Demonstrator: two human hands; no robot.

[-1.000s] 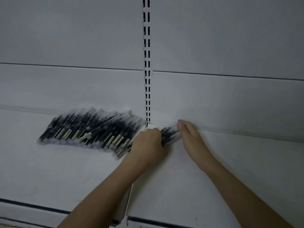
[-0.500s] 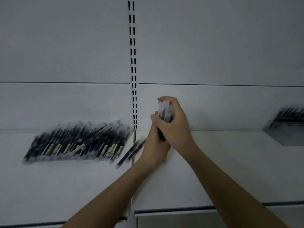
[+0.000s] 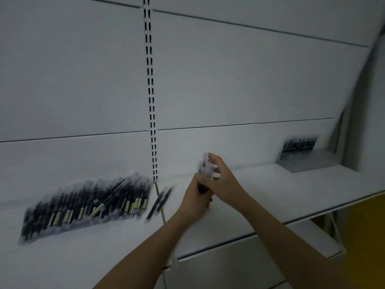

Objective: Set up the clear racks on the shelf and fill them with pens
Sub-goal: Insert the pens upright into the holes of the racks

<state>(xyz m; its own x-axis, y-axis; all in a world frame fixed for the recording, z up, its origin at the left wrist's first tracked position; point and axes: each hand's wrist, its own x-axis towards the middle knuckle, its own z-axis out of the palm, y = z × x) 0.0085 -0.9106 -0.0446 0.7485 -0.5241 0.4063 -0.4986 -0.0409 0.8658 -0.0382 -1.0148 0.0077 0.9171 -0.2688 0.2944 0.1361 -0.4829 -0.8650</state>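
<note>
— Forearms are reaching in from the bottom edge, both bare. What are the hands doing now?

— The left hand (image 3: pixel 196 198) is curling round the lower, dark end of a small bundle of pens (image 3: pixel 205 174), and the right hand (image 3: pixel 220 180) is closing over the clear upper end from the right. The bundle is standing nearly upright between them, just above the shelf (image 3: pixel 270 197). Half a second ago the grip was looking the same; a second ago both hands were lying low on the shelf, gathering those pens.

— Anything beside them?

— Two loose pens (image 3: pixel 159 202) are lying slanted just left of the left hand, across the seam between the two shelf boards. They were already lying there half a second ago.

— And further left?

— The big pile of pens (image 3: pixel 83 207) is lying fanned out on the left board, blurred, well apart from the hands. It is keeping the same spread as before.

— Further back?

— The slotted upright (image 3: pixel 151 90) is running up the back panel behind the seam. At the far right end of the shelf a clear rack (image 3: pixel 308 162) is sitting against the back panel, with dark pens standing in a row at its rear. The view is tilting now and taking in more of that rack than half a second ago; how many pens it is holding I cannot tell.
</note>
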